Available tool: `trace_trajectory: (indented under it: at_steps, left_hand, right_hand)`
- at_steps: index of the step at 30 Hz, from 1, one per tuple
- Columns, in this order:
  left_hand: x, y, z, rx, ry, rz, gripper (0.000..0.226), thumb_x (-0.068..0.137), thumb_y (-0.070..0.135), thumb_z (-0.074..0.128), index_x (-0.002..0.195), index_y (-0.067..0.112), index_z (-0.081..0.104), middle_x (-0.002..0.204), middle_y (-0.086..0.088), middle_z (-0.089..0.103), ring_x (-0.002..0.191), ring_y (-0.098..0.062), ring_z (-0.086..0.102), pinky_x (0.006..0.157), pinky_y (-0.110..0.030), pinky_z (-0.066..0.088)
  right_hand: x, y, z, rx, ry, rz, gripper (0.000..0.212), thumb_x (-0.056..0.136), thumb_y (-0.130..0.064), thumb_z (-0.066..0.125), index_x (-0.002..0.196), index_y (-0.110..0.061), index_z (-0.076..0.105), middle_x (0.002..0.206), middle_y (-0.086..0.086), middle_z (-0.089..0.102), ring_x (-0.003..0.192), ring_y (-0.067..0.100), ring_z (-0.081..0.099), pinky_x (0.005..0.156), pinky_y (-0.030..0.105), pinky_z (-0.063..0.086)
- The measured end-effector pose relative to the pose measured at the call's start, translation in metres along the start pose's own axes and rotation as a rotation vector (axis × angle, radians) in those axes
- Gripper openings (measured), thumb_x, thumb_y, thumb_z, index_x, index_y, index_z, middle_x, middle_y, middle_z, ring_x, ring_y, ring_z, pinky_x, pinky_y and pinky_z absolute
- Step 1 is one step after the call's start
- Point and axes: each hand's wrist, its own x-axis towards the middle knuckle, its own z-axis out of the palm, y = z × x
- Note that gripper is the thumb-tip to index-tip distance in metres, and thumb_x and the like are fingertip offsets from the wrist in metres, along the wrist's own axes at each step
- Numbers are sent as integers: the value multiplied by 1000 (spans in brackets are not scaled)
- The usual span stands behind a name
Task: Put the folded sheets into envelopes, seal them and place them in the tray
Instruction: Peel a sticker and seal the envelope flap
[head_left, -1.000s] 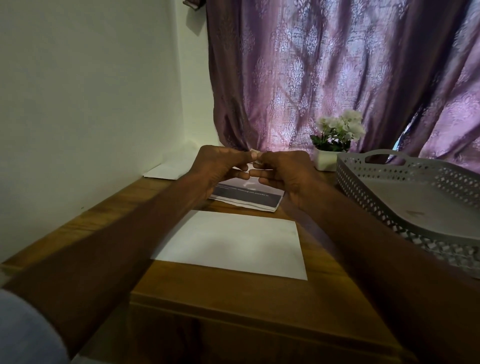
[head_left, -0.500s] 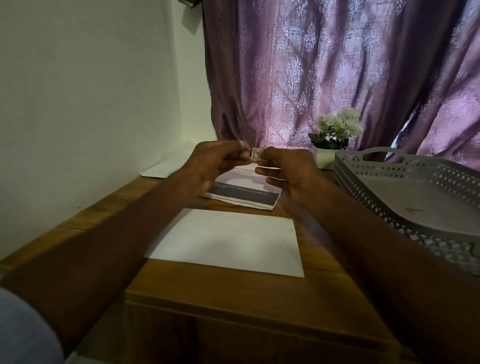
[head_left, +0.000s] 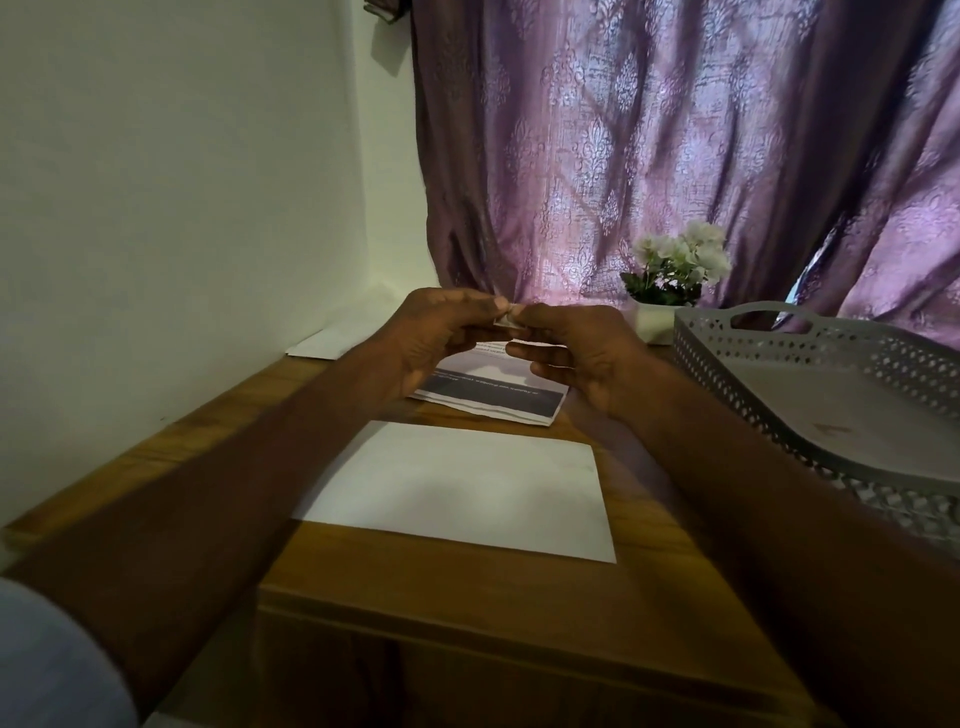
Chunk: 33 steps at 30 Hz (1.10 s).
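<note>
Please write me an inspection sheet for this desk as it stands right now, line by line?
Surface: wooden table, brown, set against a white wall on the left.
Job's things: white envelope flat at the middle; printed folded sheets beyond it, partly under the hands; another white envelope at the wall; grey perforated tray on the right, nothing seen inside.
Clutter: small white flower pot beside the tray.
Hands: left hand and right hand meet above the sheets, together pinching a small pale piece, too small to identify.
Cables: nothing seen.
Surroundings: purple patterned curtain behind the table.
</note>
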Motion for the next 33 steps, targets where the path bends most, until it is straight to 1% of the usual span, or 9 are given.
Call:
trace_trajectory:
  at_steps: [10, 13, 15, 18, 20, 22, 26, 29, 33]
  left_hand:
    - [-2, -1, 3, -49, -9, -4, 31, 94, 32, 74, 115, 9, 76, 108, -8, 80, 100, -21, 78, 108, -35, 52]
    - [1, 2, -1, -215, 23, -12, 26, 96, 24, 71, 113, 6, 76, 108, -13, 79, 102, -25, 77, 107, -37, 54]
    - [5, 4, -8, -271, 61, 3, 30, 96, 23, 72, 118, 3, 74, 111, -15, 79, 104, -27, 77, 108, -40, 53]
    - [5, 3, -11, -75, 85, 52, 35, 91, 31, 77, 117, 8, 77, 107, -7, 80, 101, -22, 77, 109, -39, 52]
    - [1, 2, -5, 127, 68, 94, 30, 90, 36, 77, 111, 15, 79, 99, 2, 81, 92, -10, 77, 100, -31, 52]
    - [0, 3, 0, 232, 52, 117, 23, 92, 34, 76, 107, 17, 80, 95, 6, 80, 87, -6, 75, 89, -24, 52]
    - [4, 1, 0, 321, 11, 136, 6, 93, 31, 75, 96, 27, 79, 89, 9, 79, 91, -9, 74, 85, -27, 57]
    - [5, 0, 1, 324, -5, 139, 4, 92, 28, 77, 94, 29, 79, 85, 11, 79, 87, -8, 75, 80, -24, 54]
    - [4, -2, 6, 288, 2, 115, 13, 88, 15, 80, 93, 27, 77, 90, 6, 78, 95, -18, 73, 81, -26, 56]
  right_hand:
    - [1, 3, 3, 45, 7, -13, 28, 84, -23, 84, 104, -6, 76, 93, 11, 80, 88, 23, 79, 75, 30, 58]
    - [0, 3, 2, 60, 0, 7, 30, 83, -27, 84, 104, -8, 75, 94, 11, 80, 89, 22, 79, 73, 29, 58]
    - [-1, 2, 2, 61, -13, 13, 30, 86, -29, 81, 108, -9, 74, 96, 10, 80, 90, 21, 78, 73, 28, 58]
    - [-2, -1, 7, 56, 49, -28, 32, 89, -39, 77, 107, -12, 74, 94, 4, 80, 91, 17, 78, 70, 26, 56]
    - [0, -2, 10, 7, 121, -99, 31, 88, -41, 78, 105, -16, 75, 96, 1, 80, 95, 17, 76, 75, 30, 57]
    - [0, -1, 10, -58, 152, -162, 23, 85, -33, 82, 102, -19, 77, 98, 1, 79, 99, 19, 73, 80, 34, 57]
    - [-5, 0, 6, -143, 131, -207, 14, 83, -5, 80, 92, -16, 78, 87, 3, 77, 82, 14, 71, 64, 22, 48]
    - [-6, 0, 5, -158, 128, -210, 16, 87, -1, 75, 90, -17, 77, 82, 1, 75, 76, 12, 67, 62, 20, 47]
    - [-1, 0, 6, -193, 113, -179, 18, 92, -1, 69, 95, -17, 78, 89, 5, 76, 85, 19, 68, 65, 26, 52]
